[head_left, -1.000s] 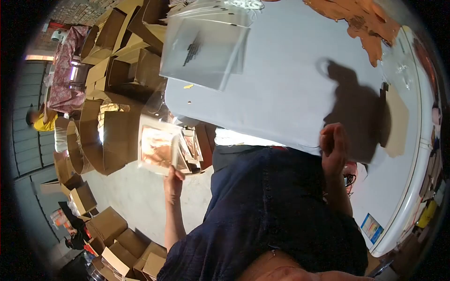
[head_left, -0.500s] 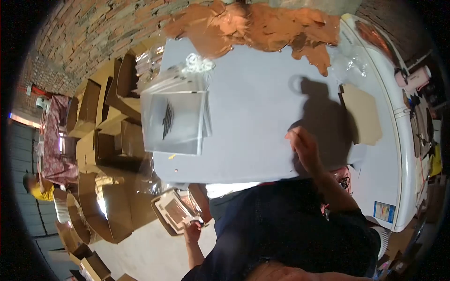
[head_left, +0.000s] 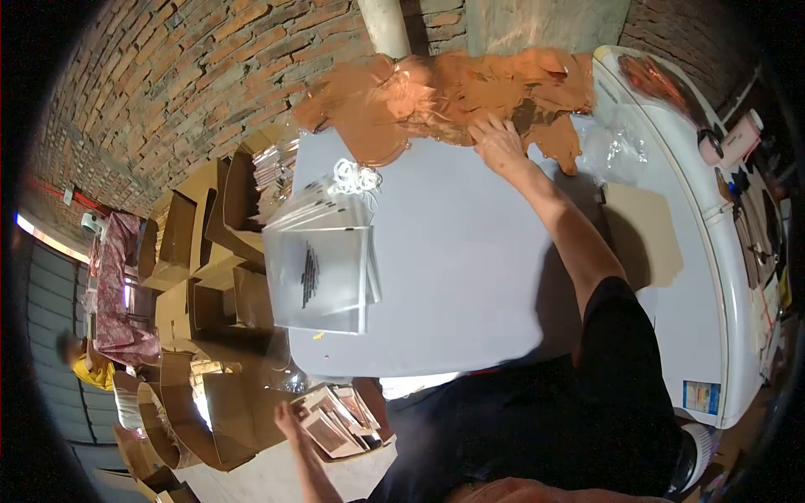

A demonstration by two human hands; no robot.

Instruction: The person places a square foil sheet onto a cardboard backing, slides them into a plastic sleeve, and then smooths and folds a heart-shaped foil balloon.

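Observation:
My right hand reaches to the far side of the grey table, fingers stretched out over the near edge of a pile of shiny copper-coloured film pieces. Down at the left, my left hand is beside a small cardboard box holding several flat, frame-like cards. Its fingers are slightly bent and apart at the box's left side, and I see nothing held in them. On the table's left lie clear plastic sleeves in a fanned stack, with white string at their top.
Beige card sheets lie at the right, near crumpled clear plastic. A white appliance borders the table there. Open cardboard boxes crowd the left side. A person in yellow is far left. Behind the table rises a brick wall.
My right hand has gone from above the table's near right to the copper film at the back. My left hand has shifted left along the small box. The view has tilted upward.

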